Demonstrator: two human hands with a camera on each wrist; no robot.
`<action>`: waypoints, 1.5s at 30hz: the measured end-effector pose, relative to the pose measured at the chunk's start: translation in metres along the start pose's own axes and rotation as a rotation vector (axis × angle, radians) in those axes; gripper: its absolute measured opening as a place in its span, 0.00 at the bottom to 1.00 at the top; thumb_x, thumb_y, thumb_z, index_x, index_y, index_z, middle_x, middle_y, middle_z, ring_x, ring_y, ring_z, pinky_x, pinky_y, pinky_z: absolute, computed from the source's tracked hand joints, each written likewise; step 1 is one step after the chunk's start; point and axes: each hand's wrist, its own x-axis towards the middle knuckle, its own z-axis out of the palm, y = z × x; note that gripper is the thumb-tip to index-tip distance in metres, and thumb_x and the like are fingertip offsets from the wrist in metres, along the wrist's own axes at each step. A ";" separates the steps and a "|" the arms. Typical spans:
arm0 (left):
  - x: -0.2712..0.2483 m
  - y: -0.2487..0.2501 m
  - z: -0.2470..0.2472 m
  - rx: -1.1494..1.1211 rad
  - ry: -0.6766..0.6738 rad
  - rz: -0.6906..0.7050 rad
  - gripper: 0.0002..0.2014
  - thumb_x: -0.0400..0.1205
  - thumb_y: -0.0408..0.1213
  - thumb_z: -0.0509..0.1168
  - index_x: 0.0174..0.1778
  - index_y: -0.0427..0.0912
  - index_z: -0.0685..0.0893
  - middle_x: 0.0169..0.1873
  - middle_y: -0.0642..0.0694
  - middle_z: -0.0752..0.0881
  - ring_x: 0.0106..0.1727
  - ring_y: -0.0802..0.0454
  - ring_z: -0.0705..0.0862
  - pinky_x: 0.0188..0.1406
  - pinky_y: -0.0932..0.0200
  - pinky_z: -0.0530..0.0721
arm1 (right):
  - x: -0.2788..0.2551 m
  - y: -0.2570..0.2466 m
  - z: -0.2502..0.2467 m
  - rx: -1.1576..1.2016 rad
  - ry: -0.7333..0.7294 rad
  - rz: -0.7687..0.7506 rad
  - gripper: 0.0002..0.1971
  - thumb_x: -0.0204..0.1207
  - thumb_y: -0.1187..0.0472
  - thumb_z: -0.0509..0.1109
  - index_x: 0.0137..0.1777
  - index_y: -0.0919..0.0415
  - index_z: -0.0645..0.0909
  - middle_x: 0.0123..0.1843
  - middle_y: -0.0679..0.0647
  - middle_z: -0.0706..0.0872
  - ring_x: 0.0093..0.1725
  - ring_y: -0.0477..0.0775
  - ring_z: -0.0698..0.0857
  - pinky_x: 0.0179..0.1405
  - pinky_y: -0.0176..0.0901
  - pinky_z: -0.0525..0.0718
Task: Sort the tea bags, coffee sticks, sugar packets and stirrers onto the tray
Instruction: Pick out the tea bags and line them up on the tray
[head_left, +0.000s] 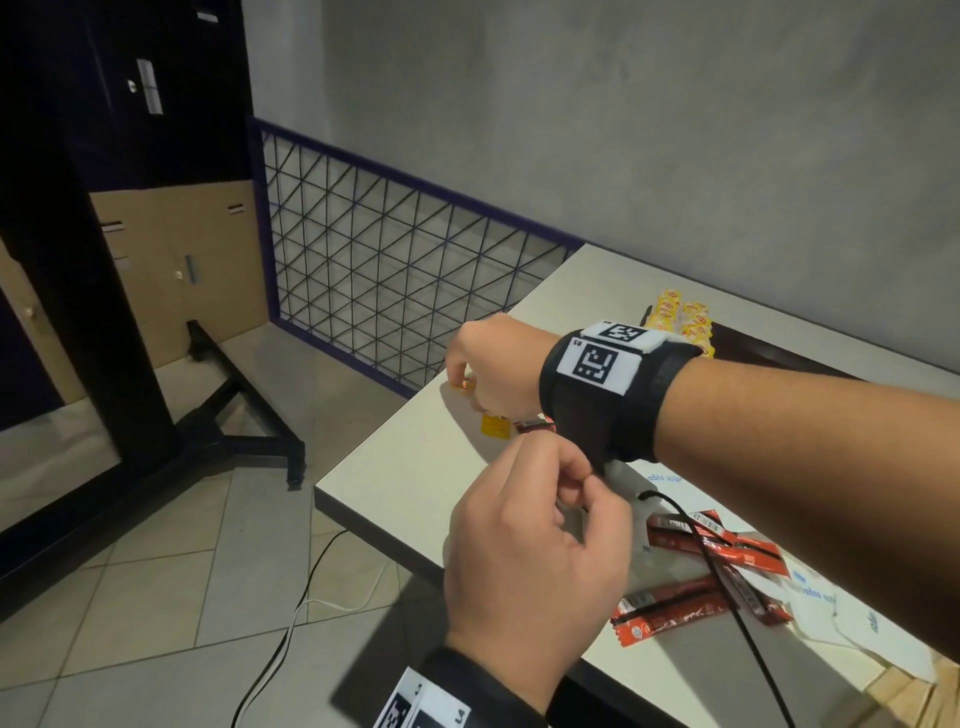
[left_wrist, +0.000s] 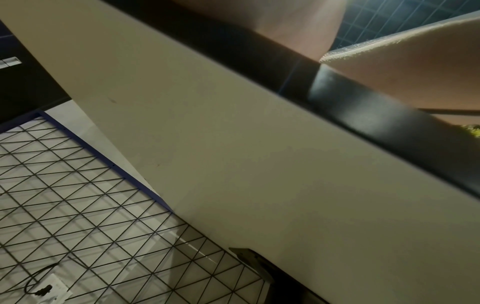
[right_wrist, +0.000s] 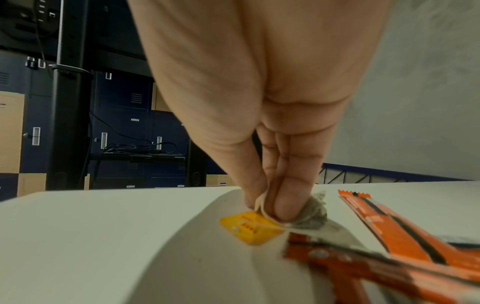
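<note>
A white table (head_left: 415, 467) stands against a grey wall (head_left: 623, 130). To its left a wire grid panel (head_left: 374, 260) in a purple frame leans by the wall, on a tiled floor (head_left: 156, 597). A black stand (head_left: 223, 415) on wheeled feet rises in front of cardboard sheets (head_left: 171, 249). A thin cable (head_left: 301, 613) trails over the tiles. Dark blue lockers (right_wrist: 124, 123) fill the far side.

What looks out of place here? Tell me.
The left hand is off the sorting: its fingers pinch at the strap of the right wrist's black band. Meanwhile the right hand pinches a tea bag on the table; red coffee sticks lie criss-crossed.
</note>
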 end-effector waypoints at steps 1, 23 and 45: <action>0.000 0.000 0.000 0.002 -0.007 0.001 0.03 0.77 0.42 0.64 0.38 0.50 0.78 0.30 0.58 0.74 0.30 0.56 0.75 0.25 0.54 0.79 | -0.001 0.001 0.000 0.019 0.020 0.003 0.11 0.80 0.67 0.69 0.59 0.62 0.88 0.55 0.58 0.88 0.49 0.58 0.80 0.41 0.41 0.74; 0.001 0.007 -0.003 -0.017 0.097 -0.039 0.01 0.79 0.40 0.66 0.43 0.51 0.81 0.39 0.58 0.81 0.43 0.56 0.82 0.37 0.65 0.79 | -0.104 0.078 -0.027 1.256 0.368 0.269 0.02 0.79 0.72 0.75 0.47 0.71 0.88 0.39 0.60 0.89 0.31 0.51 0.87 0.36 0.40 0.88; -0.037 0.080 0.069 -0.702 -0.648 -0.803 0.11 0.77 0.43 0.78 0.53 0.46 0.92 0.41 0.32 0.91 0.33 0.43 0.82 0.30 0.56 0.82 | -0.314 0.110 0.059 1.573 0.238 0.454 0.26 0.68 0.55 0.82 0.65 0.62 0.84 0.44 0.60 0.90 0.35 0.49 0.85 0.38 0.48 0.86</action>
